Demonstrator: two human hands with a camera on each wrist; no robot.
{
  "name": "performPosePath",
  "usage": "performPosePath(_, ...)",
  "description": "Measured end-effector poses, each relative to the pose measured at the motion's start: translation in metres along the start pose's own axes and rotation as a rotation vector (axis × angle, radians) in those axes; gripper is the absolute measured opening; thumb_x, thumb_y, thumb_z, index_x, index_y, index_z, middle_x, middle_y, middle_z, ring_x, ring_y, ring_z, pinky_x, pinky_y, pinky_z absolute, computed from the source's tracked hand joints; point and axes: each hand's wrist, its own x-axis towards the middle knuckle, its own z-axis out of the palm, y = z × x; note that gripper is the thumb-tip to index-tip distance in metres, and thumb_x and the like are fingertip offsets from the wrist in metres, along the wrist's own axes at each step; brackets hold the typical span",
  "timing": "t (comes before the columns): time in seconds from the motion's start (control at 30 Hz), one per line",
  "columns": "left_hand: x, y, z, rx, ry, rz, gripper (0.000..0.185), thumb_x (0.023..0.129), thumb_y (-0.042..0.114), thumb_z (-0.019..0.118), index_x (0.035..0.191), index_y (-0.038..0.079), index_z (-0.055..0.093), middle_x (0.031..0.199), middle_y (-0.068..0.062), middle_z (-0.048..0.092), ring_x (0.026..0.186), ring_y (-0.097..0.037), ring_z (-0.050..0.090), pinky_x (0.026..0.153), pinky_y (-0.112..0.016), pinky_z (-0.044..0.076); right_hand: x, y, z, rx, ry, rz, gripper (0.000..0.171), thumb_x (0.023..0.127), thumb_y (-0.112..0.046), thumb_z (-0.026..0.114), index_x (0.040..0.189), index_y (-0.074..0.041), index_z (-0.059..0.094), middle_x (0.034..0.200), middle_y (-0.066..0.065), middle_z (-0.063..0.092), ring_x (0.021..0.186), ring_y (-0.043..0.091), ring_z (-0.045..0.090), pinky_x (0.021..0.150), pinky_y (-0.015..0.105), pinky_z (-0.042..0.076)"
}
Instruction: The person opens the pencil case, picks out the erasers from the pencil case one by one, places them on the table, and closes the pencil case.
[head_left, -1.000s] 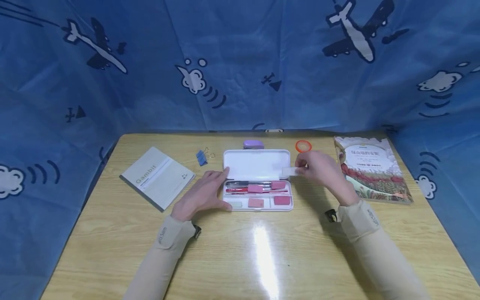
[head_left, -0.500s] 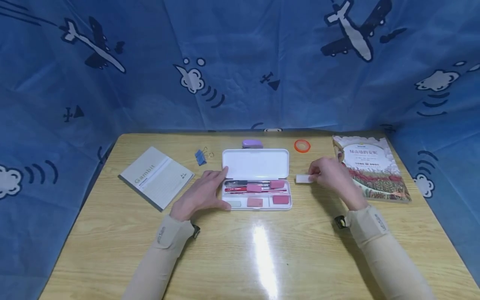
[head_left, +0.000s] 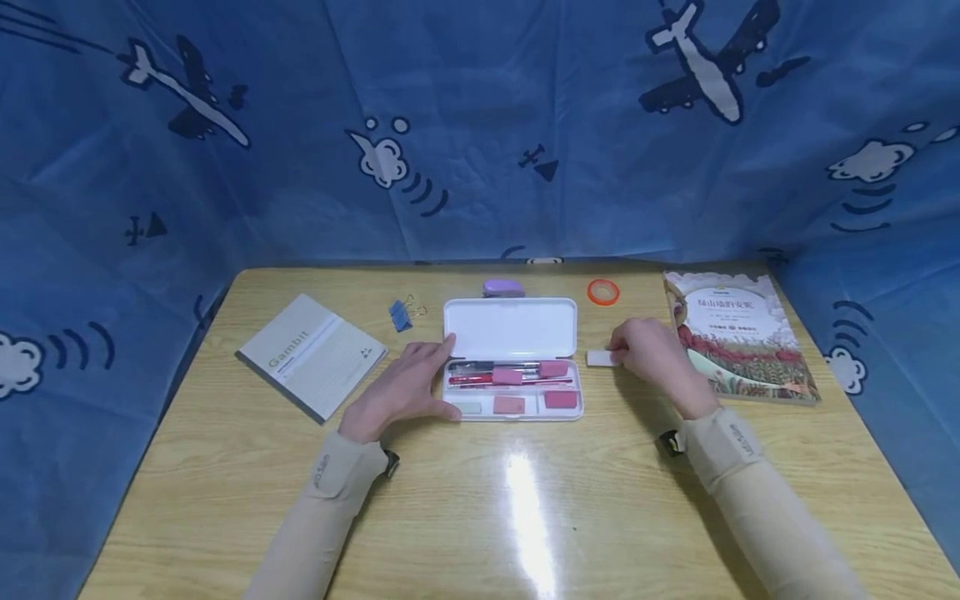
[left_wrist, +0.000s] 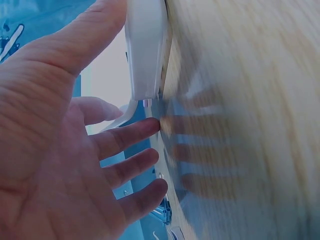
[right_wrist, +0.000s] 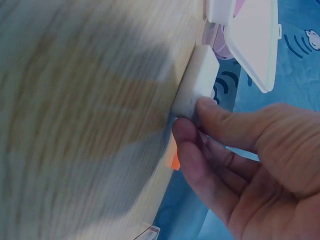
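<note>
A white pencil case (head_left: 512, 328) lies with its lid raised at mid-table. Pens (head_left: 468, 379) fill its rear compartment, with pink erasers (head_left: 509, 405) and a pale block (head_left: 468, 407) in front. My left hand (head_left: 397, 387) spans the case's left end; its thumb touches the front corner, its index finger is at the lid, and the other fingers extend loosely in the left wrist view. To the right of the case, my right hand (head_left: 656, 358) pinches a white eraser (right_wrist: 196, 82) by one end between thumb and fingers, low over the table.
On the left lies a notebook (head_left: 311, 354), with blue binder clips (head_left: 401, 315) beyond it. Behind the case are a purple stapler-like object (head_left: 503, 288) and an orange tape roll (head_left: 603, 292). An illustrated book (head_left: 738, 333) lies at the right. Blue cloth (head_left: 465, 125) surrounds the table.
My right hand has carried the white eraser from beside the raised lid rightward and down to the table, then slightly back left. The left hand has stayed at the case.
</note>
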Motion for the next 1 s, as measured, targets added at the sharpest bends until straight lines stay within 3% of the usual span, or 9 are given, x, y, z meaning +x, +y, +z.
performPosePath(0.43, -0.001, 0.0, 0.0, 0.029, -0.001, -0.001, 0.122, 0.074, 0.053, 0.086, 0.164, 0.013, 0.013, 0.165, -0.015, 0.033, 0.15, -0.035, 0.032, 0.124, -0.049, 0.031, 0.008, -0.003, 0.002, -0.009, -0.046, 0.068, 0.017, 0.086, 0.001, 0.069, 0.072, -0.006, 0.075, 0.073, 0.006, 0.071, 0.064, 0.019, 0.053, 0.06, 0.037, 0.048)
performPosePath(0.7, -0.001, 0.0, -0.002, 0.027, 0.004, -0.009, 0.122, 0.075, 0.052, 0.086, 0.164, 0.014, 0.013, 0.165, -0.015, 0.033, 0.15, -0.036, 0.031, 0.124, -0.049, 0.031, 0.007, -0.004, 0.001, 0.0, -0.025, 0.064, 0.015, 0.086, -0.002, 0.071, 0.073, -0.007, 0.075, 0.075, 0.006, 0.072, 0.065, 0.02, 0.056, 0.059, 0.038, 0.049)
performPosePath(0.87, -0.001, 0.0, 0.0, 0.02, -0.006, -0.011, 0.121, 0.075, 0.053, 0.086, 0.164, 0.014, 0.013, 0.165, -0.015, 0.032, 0.15, -0.035, 0.031, 0.124, -0.049, 0.032, 0.003, -0.006, -0.004, -0.072, 0.006, 0.099, 0.01, 0.088, -0.01, 0.072, 0.078, -0.009, 0.075, 0.077, 0.008, 0.072, 0.068, 0.023, 0.059, 0.055, 0.041, 0.047)
performPosePath(1.0, -0.002, 0.0, 0.0, 0.023, -0.002, -0.01, 0.122, 0.075, 0.053, 0.086, 0.164, 0.014, 0.013, 0.165, -0.015, 0.033, 0.15, -0.035, 0.032, 0.124, -0.049, 0.032, -0.001, -0.014, -0.007, -0.078, 0.095, 0.081, 0.008, 0.088, -0.014, 0.07, 0.084, -0.009, 0.075, 0.079, 0.008, 0.072, 0.07, 0.026, 0.062, 0.055, 0.045, 0.048)
